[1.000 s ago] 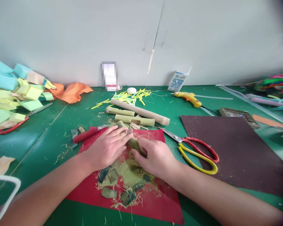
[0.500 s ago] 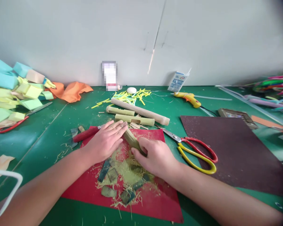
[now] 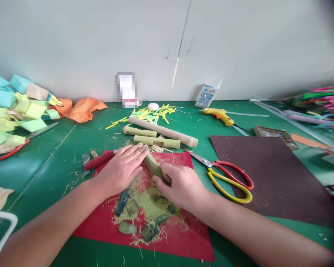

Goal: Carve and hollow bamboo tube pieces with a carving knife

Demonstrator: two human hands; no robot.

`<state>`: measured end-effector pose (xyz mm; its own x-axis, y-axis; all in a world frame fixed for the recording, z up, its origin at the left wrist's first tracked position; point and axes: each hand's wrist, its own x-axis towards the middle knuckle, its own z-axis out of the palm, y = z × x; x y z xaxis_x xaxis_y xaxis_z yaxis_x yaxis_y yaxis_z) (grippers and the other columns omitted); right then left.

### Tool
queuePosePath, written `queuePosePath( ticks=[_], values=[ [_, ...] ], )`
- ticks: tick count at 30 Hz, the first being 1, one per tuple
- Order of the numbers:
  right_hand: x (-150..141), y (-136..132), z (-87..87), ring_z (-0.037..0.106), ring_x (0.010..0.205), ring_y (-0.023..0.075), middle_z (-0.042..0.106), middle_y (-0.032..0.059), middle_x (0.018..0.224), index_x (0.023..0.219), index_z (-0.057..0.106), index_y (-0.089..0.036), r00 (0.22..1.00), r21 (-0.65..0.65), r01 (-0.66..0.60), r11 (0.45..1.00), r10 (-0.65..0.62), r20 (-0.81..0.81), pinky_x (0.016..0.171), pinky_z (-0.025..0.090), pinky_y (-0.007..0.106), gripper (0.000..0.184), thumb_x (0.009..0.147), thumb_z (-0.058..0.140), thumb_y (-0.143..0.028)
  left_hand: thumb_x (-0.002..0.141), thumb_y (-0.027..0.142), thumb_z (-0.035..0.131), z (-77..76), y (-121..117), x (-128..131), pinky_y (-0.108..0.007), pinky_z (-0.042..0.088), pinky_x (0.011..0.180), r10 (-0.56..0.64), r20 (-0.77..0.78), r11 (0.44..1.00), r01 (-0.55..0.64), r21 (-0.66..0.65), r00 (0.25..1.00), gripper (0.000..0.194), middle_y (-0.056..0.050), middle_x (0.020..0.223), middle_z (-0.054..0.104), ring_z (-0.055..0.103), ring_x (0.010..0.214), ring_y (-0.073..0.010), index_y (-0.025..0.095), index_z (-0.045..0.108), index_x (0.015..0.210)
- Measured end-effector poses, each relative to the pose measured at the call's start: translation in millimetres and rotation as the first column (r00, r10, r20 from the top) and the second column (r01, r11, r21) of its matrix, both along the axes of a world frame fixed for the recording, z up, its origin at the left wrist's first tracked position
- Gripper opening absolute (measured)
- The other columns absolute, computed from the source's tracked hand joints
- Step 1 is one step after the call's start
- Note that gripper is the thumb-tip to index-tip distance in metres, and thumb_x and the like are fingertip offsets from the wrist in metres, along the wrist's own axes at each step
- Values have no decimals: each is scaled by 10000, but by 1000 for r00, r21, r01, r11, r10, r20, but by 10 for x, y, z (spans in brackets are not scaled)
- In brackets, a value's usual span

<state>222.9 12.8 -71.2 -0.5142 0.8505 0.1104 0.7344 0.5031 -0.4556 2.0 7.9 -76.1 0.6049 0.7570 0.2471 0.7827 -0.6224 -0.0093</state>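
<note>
A short length of bamboo (image 3: 153, 164) slants over the red sheet (image 3: 86, 224), its near end inside my right hand (image 3: 183, 185), whose fingers are wrapped round it. My left hand (image 3: 128, 165) lies flat with stretched fingers, the fingertips resting on the bamboo's far end; what is under them is hidden. Beside my left wrist is a red-handled tool (image 3: 98, 160), its front part covered by the hand. Below the hands, dark worn sandpaper-like pieces (image 3: 127, 227), fine dust and curly shavings lie on the sheet.
Beyond the hands lie cut bamboo tubes (image 3: 167, 142) and a wooden rod (image 3: 164, 131). Red-and-yellow-handled scissors (image 3: 230, 181) overlap a dark brown board (image 3: 281, 181) at right. Further back is a yellow glue gun (image 3: 219, 116). Folded papers (image 3: 22, 107) pile up at left.
The whole view has shifted slightly, with things appearing a little further left. Both hands keep nearly the same place on the bamboo.
</note>
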Motion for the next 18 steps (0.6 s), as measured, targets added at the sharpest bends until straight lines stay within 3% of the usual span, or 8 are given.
queuePosePath(
  ticks=[7, 12, 16, 18],
  values=[
    [5, -1, -23, 316, 485, 82, 447, -40, 533, 626, 373, -191, 1000, -16, 10, 1000, -10, 20, 504, 149, 257, 280, 801, 504, -367, 980, 236, 322, -5, -39, 45, -482, 305, 1119, 42, 54, 999, -43, 22, 998, 465, -112, 1456, 393, 334, 1366, -222, 127, 302, 1431],
    [-1, 1, -21, 337, 496, 84, 472, -33, 553, 641, 390, -192, 999, -29, 18, 999, -17, 27, 503, 160, 254, 257, 807, 493, -359, 968, 220, 349, 7, -77, 119, -477, 305, 1129, -127, 99, 991, 131, -36, 987, 472, -114, 1460, 386, 305, 1381, -223, 123, 309, 1427],
    [6, -11, -24, 336, 486, 83, 461, -34, 540, 636, 382, -193, 999, -29, 28, 999, -27, 39, 496, 163, 253, 271, 805, 497, -371, 970, 186, 319, 6, -57, 127, -516, 286, 1129, -27, 122, 999, 24, 24, 992, 442, -130, 1431, 426, 356, 1355, -227, 106, 346, 1404],
    [11, -16, -29, 338, 486, 82, 467, -33, 546, 637, 384, -192, 999, -31, 20, 999, -19, 30, 493, 167, 251, 255, 802, 499, -349, 965, 191, 335, 9, -93, 155, -493, 287, 1136, -77, 115, 997, 76, 11, 990, 444, -136, 1439, 413, 322, 1372, -224, 84, 354, 1396]
  ],
)
